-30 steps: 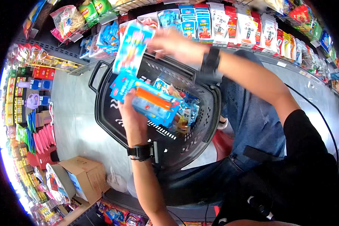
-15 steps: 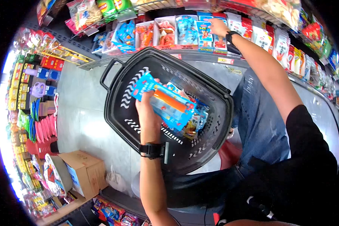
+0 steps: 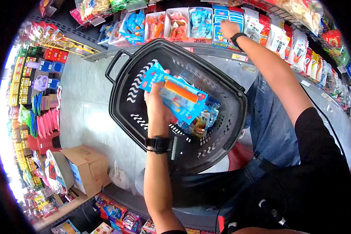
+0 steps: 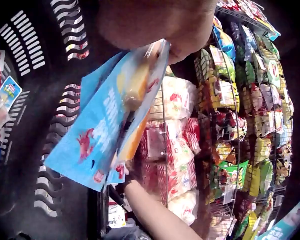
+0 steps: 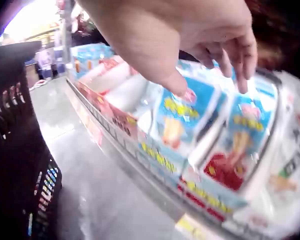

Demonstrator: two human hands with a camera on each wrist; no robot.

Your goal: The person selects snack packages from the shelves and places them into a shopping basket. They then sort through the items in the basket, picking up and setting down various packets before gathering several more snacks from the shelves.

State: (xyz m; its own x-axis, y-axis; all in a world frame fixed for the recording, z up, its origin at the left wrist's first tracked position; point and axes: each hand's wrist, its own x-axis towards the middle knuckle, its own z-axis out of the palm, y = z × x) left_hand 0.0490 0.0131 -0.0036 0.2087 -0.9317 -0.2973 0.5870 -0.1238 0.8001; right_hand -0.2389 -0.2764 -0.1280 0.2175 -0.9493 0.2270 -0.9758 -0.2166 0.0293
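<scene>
My left hand (image 3: 156,105) grips a blue snack packet (image 3: 183,111) over the black shopping basket (image 3: 119,103). An orange stick shows through the packet's clear window. In the left wrist view, blue packaging (image 4: 97,127) hangs from the fingers in more than one layer. My right hand (image 3: 229,29) is at the shelf, over rows of blue-and-white snack packets (image 3: 236,16). From the right wrist, the thumb is at the top of one blue packet (image 5: 177,117), and the loosely bent fingers reach over the neighbouring packet (image 5: 240,135).
Several snack packets (image 3: 206,121) lie inside the basket. Boxes of orange snacks (image 3: 155,28) and pink snacks (image 3: 178,25) stand left of the right hand; white-and-red packets (image 3: 279,39) stand to its right. A cardboard box (image 3: 87,167) sits on the floor at lower left.
My right hand has gone from above the basket to the shelf, and the blue-and-white packet beside it is no longer over the basket. My left hand keeps hold of the blue packet.
</scene>
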